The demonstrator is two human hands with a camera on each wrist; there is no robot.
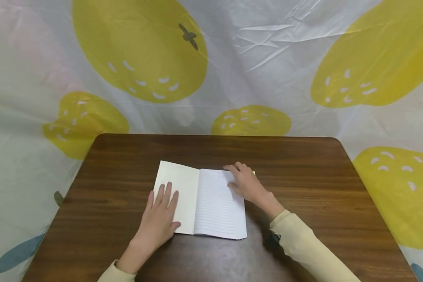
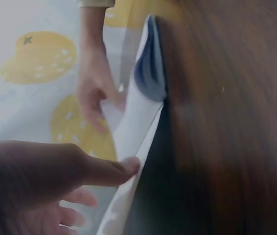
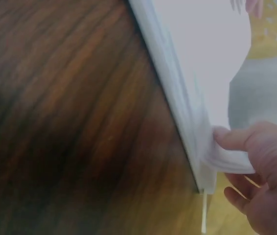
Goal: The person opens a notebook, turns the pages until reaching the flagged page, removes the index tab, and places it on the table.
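An open notebook (image 1: 211,203) lies on the brown wooden table (image 1: 303,176). Its left page is blank and its right page is lined. My left hand (image 1: 166,206) lies flat on the blank page with straight fingers; in the left wrist view its thumb (image 2: 114,171) touches the page's edge. My right hand (image 1: 235,178) is at the top right corner of the lined page. The right wrist view shows that hand (image 3: 236,164) pinching a lifted page corner (image 3: 226,159) between thumb and fingers.
A small pale yellow tip (image 1: 253,172) sticks out behind the notebook's top right corner, and a thin white sliver (image 3: 203,213) shows there in the right wrist view. A white sheet printed with yellow fruit (image 1: 141,51) hangs behind and around the table.
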